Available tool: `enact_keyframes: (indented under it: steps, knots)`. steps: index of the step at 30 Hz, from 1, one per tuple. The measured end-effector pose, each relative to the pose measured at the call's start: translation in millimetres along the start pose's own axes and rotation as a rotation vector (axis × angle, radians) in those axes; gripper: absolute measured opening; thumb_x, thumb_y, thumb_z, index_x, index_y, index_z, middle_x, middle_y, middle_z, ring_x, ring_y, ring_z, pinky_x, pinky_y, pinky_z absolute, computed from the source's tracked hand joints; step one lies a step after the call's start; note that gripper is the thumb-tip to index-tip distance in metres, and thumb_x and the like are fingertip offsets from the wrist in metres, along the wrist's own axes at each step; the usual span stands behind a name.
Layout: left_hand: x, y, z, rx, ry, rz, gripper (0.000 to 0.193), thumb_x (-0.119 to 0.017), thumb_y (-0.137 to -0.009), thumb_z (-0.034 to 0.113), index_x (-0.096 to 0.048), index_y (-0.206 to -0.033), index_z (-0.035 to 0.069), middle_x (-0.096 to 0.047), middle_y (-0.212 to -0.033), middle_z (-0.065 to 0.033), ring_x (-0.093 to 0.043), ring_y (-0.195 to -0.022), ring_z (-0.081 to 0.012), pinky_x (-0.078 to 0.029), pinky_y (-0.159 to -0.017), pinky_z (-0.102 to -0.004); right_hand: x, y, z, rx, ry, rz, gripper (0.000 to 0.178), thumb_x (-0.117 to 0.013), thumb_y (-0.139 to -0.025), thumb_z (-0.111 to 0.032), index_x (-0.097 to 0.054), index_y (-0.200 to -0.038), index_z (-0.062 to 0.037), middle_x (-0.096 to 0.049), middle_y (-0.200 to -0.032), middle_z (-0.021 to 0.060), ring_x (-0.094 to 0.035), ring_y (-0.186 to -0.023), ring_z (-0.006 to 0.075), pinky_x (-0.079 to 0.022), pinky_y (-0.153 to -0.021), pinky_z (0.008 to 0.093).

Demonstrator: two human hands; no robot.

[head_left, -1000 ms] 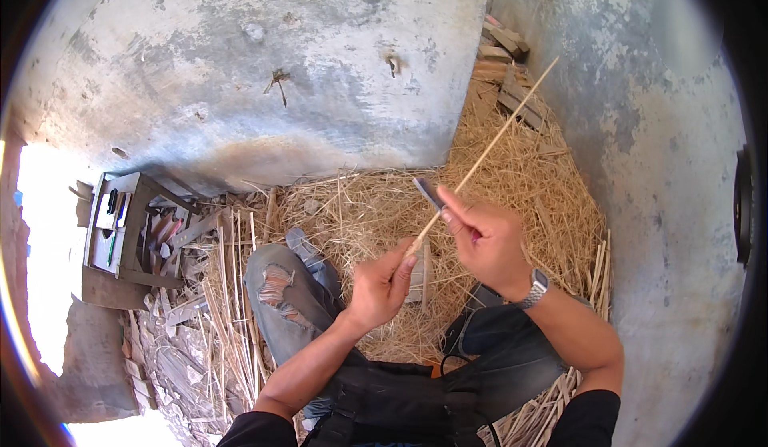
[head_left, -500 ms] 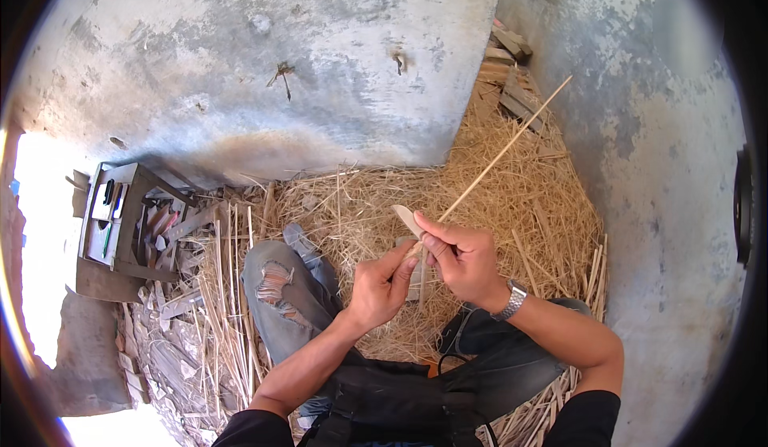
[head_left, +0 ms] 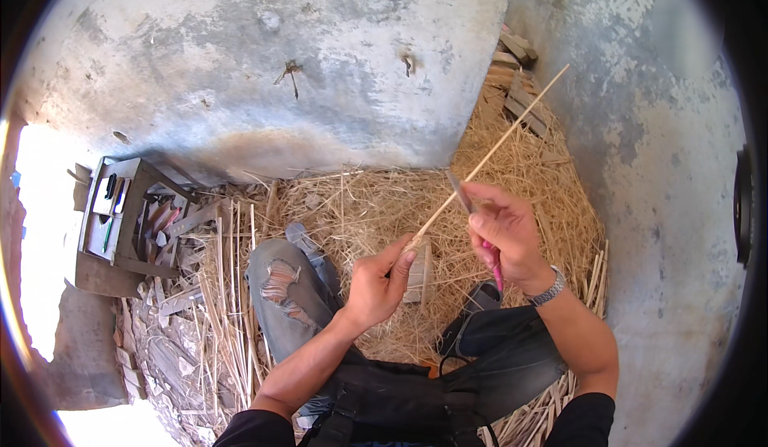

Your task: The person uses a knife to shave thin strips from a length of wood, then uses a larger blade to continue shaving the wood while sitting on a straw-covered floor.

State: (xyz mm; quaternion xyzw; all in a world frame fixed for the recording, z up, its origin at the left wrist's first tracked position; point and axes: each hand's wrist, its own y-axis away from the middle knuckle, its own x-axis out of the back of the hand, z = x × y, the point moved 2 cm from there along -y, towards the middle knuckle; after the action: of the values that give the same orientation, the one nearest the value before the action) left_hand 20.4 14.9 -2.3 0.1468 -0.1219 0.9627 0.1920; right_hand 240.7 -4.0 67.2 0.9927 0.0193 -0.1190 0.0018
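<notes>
A long, thin wooden stick (head_left: 516, 129) slants up and to the right from my left hand (head_left: 376, 289), which is closed around its lower end. My right hand (head_left: 510, 235) grips a knife (head_left: 496, 267) with a pink handle. Its blade lies across the stick, partway up from my left hand; whether the edge touches the wood, I cannot tell. My right fingers hide most of the grip. A small block-like piece (head_left: 418, 275) lies on the shavings beyond my left hand.
Pale shavings (head_left: 344, 207) cover the floor around my legs. Long strips (head_left: 232, 287) lie at left, near a small wooden stool (head_left: 120, 223) with pens on it. Wood offcuts (head_left: 524, 103) are piled in the far corner, by the right wall (head_left: 672, 167).
My right hand has moved right and upward along the stick with the knife, away from my left hand. The pink handle now shows. My left hand has stayed almost in place.
</notes>
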Motion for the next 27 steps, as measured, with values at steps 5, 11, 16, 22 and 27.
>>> enact_keyframes:
  steps: [5,11,16,22,27]
  knots:
    - [-0.8,-1.7,-0.9,-0.127,-0.122,0.058,0.032,-0.064,-0.099,0.013,-0.065,-0.128,-0.001,-0.057,-0.061,-0.0074,-0.057,-0.051,-0.0139,-0.045,-0.050,-0.0305,0.1,3.4,-5.2,0.438,0.761,0.154,0.044,-0.066,-0.092,0.001,-0.064,-0.135,-0.0055,-0.064,-0.071,0.0055,-0.053,-0.056,0.0083,-0.042,-0.051,0.0255]
    - [-11.3,-4.8,-2.3,-0.367,-0.335,0.168,0.041,-0.074,-0.085,0.003,-0.069,-0.125,0.005,-0.060,-0.065,-0.0114,-0.060,-0.052,-0.0279,-0.047,-0.050,-0.0380,-15.8,8.3,19.1,0.530,0.934,0.167,0.045,-0.066,-0.087,0.005,-0.069,-0.130,-0.0089,-0.065,-0.072,0.0087,-0.056,-0.054,0.0177,-0.045,-0.052,0.0311]
    - [-14.9,-2.8,-6.1,-0.357,-0.303,0.186,0.037,-0.075,-0.084,0.003,-0.069,-0.120,0.002,-0.060,-0.065,-0.0116,-0.060,-0.053,-0.0282,-0.048,-0.051,-0.0392,-24.7,8.1,47.1,0.460,0.726,0.127,0.044,-0.066,-0.087,0.005,-0.070,-0.129,-0.0096,-0.067,-0.074,0.0103,-0.061,-0.058,0.0144,-0.048,-0.054,0.0280]
    - [-12.9,3.1,-7.9,-0.301,-0.247,0.149,0.032,-0.072,-0.085,0.002,-0.070,-0.116,0.002,-0.061,-0.066,-0.0135,-0.061,-0.055,-0.0310,-0.048,-0.051,-0.0403,-26.1,5.4,50.1,0.185,0.370,0.052,0.034,-0.062,-0.095,0.003,-0.072,-0.125,-0.0087,-0.069,-0.075,0.0047,-0.061,-0.062,0.0077,-0.050,-0.057,0.0235]
    - [-7.4,3.4,-18.3,-0.320,-0.167,0.043,0.025,-0.071,-0.088,0.003,-0.070,-0.113,0.000,-0.060,-0.066,-0.0143,-0.061,-0.054,-0.0305,-0.048,-0.051,-0.0395,-31.2,9.8,51.7,-0.156,-0.006,-0.189,0.029,-0.060,-0.100,-0.001,-0.071,-0.127,-0.0060,-0.067,-0.075,0.0014,-0.058,-0.063,0.0054,-0.047,-0.055,0.0219]
